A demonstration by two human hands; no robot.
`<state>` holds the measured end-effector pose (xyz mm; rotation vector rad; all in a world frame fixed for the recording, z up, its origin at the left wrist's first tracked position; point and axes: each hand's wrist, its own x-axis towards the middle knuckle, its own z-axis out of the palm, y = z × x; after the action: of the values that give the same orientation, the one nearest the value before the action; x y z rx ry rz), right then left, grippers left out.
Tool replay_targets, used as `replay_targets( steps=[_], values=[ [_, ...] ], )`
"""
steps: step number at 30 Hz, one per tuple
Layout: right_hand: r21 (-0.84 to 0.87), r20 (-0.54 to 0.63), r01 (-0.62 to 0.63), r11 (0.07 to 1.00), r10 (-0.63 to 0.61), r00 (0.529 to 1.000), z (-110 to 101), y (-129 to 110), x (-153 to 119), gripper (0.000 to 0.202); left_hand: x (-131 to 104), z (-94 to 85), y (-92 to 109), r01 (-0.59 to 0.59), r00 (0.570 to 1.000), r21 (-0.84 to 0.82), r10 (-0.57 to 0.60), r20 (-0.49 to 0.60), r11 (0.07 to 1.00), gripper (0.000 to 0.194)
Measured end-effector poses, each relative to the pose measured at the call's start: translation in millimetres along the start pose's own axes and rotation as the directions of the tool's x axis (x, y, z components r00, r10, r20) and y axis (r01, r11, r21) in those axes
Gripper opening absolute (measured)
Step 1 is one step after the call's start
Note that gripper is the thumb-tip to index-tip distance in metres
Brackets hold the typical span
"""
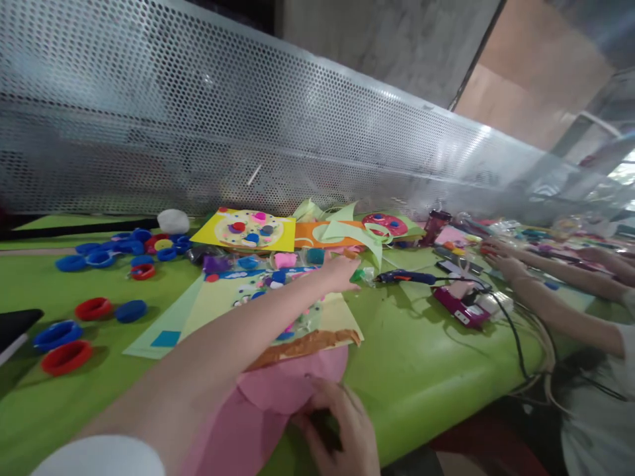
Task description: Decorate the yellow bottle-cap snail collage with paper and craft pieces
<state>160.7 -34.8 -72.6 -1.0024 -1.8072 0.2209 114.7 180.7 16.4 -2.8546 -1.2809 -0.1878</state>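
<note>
My left hand (342, 272) reaches across a decorated sheet of cream paper (203, 311). Its fingers are spread beside small clear packets, one with green contents (361, 275), and I see nothing in its grasp. Blue, white and pink pieces cover the sheet, partly hidden by my forearm, and a crumpled brown paper strip (307, 347) runs along its lower edge. Below hangs pink paper (297, 380) near the table edge. My right hand (342, 423) has its fingers curled at that pink paper's right edge, pinching it.
Red and blue rings (67, 357) lie at left. A glue gun (407, 276) and a magenta power strip (461, 307) with cables are right of centre. Another person's hands (510, 268) work farther right. A perforated metal panel (223, 119) stands behind the green table (417, 370).
</note>
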Motion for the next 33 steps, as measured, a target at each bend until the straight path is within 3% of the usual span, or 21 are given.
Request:
replay_targets(
  steps=[3, 10, 15, 18, 21, 23, 25, 27, 28, 30, 33],
  values=[
    [0.017, -0.080, 0.027, 0.999, -0.025, 0.996, 4, 5, -1, 0.033, 20, 7.8, -4, 0.000, 1.000, 0.003, 0.000, 0.025, 1.000, 0.032],
    [0.013, -0.100, 0.020, 1.000, -0.019, 0.995, 6, 1, -2, 0.029, 21, 6.1, -6, 0.027, 0.999, -0.060, -0.029, -0.027, 0.998, 0.032],
    [0.033, -0.095, -0.013, 0.999, 0.016, 0.995, 6, 0, -3, 0.032, 25, -18.4, -13, 0.108, 0.977, -0.030, -0.112, -0.184, 0.994, 0.037],
    [0.023, -0.059, -0.027, 0.999, 0.028, 0.998, 3, -1, -2, 0.032, 19, -36.4, -26, 0.175, 0.959, -0.021, -0.175, -0.224, 0.984, 0.054],
    [0.030, -0.009, -0.038, 0.999, 0.038, 0.999, -2, -1, -3, 0.032, -21, -44.6, -36, 0.153, 0.973, -0.016, -0.153, -0.171, 0.988, 0.063],
    [0.042, 0.018, -0.045, 0.998, 0.044, 0.999, -5, 0, -3, 0.035, -72, -43.2, -35, 0.064, 0.993, -0.023, -0.066, -0.100, 0.998, 0.066],
    [0.040, 0.019, -0.062, 0.997, 0.061, 0.998, -7, -1, -2, 0.035, -134, -37.5, -30, -0.102, 0.995, -0.045, 0.101, -0.004, 0.994, 0.075],
    [0.031, 0.007, -0.078, 0.996, 0.078, 0.997, -5, -6, 2, 0.032, -190, -29.5, -25, -0.154, 0.987, -0.057, 0.156, 0.030, 0.986, 0.076],
    [0.036, 0.002, -0.084, 0.996, 0.084, 0.996, -4, -9, 4, 0.030, -212, -25.5, -25, -0.126, 0.992, -0.046, 0.127, 0.023, 0.991, 0.075],
    [0.089, 0.026, -0.056, 0.994, 0.054, 0.998, 0, -19, 10, 0.029, -241, -18.3, -29, -0.084, 0.996, -0.023, 0.085, 0.022, 0.996, 0.063],
    [0.190, 0.133, 0.050, 0.981, -0.076, 0.988, 4, -33, 15, 0.032, -253, -10.8, -42, -0.075, 0.997, -0.001, 0.075, 0.013, 0.997, 0.057]
  ],
)
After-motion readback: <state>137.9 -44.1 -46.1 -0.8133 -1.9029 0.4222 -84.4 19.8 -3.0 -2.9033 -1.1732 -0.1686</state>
